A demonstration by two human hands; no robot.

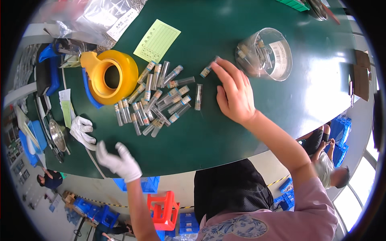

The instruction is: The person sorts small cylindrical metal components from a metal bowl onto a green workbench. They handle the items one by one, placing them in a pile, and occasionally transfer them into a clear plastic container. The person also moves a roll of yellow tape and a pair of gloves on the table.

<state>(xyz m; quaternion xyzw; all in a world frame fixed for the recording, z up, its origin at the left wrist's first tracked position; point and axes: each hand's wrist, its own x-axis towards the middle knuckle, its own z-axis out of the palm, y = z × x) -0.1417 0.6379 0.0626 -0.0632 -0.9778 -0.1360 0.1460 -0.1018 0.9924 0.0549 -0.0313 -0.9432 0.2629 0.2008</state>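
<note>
Your bare right hand (234,94) pinches 1 small tube (209,69) just beside the clear jar (265,54); your gloved left hand (120,161) hovers spread off the counter (225,132) edge, holding nothing.

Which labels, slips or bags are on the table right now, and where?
Green paper slip: flat behind the vial pile, rectangular, ruled with a table.
White label: on the clear plastic bag, far left.
White label: on the clear round container, beyond the right hand.
</note>
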